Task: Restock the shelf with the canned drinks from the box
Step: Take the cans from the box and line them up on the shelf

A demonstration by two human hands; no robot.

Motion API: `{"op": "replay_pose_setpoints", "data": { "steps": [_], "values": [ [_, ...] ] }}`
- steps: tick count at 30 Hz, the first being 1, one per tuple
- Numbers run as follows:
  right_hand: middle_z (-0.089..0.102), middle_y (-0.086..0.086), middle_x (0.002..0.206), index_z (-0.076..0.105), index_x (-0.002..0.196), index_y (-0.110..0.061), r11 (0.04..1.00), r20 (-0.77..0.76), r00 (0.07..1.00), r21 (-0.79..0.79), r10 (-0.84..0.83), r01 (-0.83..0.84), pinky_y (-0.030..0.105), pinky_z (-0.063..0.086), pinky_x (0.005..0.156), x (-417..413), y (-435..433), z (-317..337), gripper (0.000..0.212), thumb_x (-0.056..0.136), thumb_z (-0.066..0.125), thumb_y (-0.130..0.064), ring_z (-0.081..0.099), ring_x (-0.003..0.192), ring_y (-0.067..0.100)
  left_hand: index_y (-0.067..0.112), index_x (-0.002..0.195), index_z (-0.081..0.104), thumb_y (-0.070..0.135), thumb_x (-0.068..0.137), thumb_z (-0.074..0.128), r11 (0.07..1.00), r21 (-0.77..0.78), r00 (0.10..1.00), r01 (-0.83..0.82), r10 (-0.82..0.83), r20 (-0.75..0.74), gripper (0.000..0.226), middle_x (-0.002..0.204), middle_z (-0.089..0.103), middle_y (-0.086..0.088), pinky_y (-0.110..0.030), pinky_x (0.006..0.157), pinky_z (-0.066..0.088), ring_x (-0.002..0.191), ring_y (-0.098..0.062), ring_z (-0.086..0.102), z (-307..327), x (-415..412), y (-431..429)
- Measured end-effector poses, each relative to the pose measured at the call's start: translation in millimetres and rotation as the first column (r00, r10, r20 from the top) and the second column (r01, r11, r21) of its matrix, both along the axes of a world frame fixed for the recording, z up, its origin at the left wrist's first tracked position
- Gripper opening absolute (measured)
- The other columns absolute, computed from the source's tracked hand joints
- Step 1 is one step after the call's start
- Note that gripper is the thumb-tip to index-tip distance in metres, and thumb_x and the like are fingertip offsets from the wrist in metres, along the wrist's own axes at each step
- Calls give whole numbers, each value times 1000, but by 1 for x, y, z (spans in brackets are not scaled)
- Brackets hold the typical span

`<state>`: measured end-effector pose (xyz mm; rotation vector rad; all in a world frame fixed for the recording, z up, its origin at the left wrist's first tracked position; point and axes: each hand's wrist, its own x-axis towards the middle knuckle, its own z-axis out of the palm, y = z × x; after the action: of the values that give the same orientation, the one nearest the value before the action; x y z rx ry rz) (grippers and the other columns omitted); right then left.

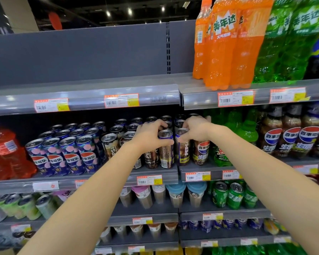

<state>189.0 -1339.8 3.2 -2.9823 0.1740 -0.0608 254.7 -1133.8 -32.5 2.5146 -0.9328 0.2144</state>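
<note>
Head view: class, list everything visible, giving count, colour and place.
orange bottles: several, orange, top shelf right
green bottles: several, green, top shelf far right
red bottles: some, red, middle shelf left end
blue cans: many, blue and pink, middle shelf left
dark cans: many, brown-black, middle shelf centre
cola bottles: several, dark, middle shelf right
green cans: several, green, lower shelf right
left hand: grips front can
right hand: grips neighbouring can
</note>
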Motion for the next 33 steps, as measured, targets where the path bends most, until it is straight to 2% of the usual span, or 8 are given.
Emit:
{"op": "replay_pose_setpoints", "data": {
  "steps": [3,8,15,17,20,23,27,33],
  "values": [
    [64,5,124,57,134,-15,1000,33,999,-30,7,-6,57,16,117,0,2,-4,75,81,69,-67,52,125,29,31,138,52,68,79,75,999,-40,999,-32,31,-35,74,118,67,9,-51,110,41,112,-17,61,-1,-1,-2],
    [58,0,139,50,144,-24,992,21,997,91,80,-82,55,21,117,-4,-6,0,76,80,75,-56,50,130,27,33,137,53,57,80,82,995,-96,995,9,-18,-94,68,118,65,13,-50,109,43,112,-14,61,-1,4,3],
    [62,2,133,51,141,-21,998,57,997,16,53,-54,55,21,117,-1,-2,-8,82,80,63,-74,48,131,30,31,134,54,35,81,84,988,-130,979,84,-106,-176,62,121,65,10,-43,102,53,109,-10,65,0,7,1],
    [59,0,138,47,147,-22,993,62,994,73,87,-92,51,21,117,0,-1,-8,81,81,69,-65,48,133,28,31,136,53,40,79,85,992,-107,984,73,-89,-157,65,122,64,9,-43,100,54,108,-12,65,2,5,-1],
    [58,2,141,48,148,-20,981,35,994,160,108,-112,40,36,107,2,-2,-5,79,81,76,-52,52,129,24,28,138,53,59,75,85,999,-54,997,2,-6,-72,77,123,62,5,-41,98,53,112,-16,62,7,2,-5],
    [62,3,126,60,132,-17,996,62,997,74,48,-52,49,27,111,5,-2,-6,75,78,72,-66,51,124,28,26,137,52,65,75,82,999,7,999,-46,47,-15,78,117,66,5,-43,97,53,108,-17,63,10,2,-7],
    [64,5,113,65,118,-12,998,106,994,-62,-23,29,55,22,113,7,3,-12,78,80,56,-80,51,120,30,27,135,54,50,76,87,998,-63,997,-5,1,-79,71,115,66,6,-41,97,55,106,-16,64,12,3,-5],
    [67,0,108,61,125,-15,996,57,998,86,32,-36,52,28,109,6,-9,-6,69,77,72,-64,57,106,24,28,128,58,28,81,88,989,-120,980,83,-103,-168,56,119,67,9,-35,107,49,114,-9,62,15,3,-1]
  ]
}}
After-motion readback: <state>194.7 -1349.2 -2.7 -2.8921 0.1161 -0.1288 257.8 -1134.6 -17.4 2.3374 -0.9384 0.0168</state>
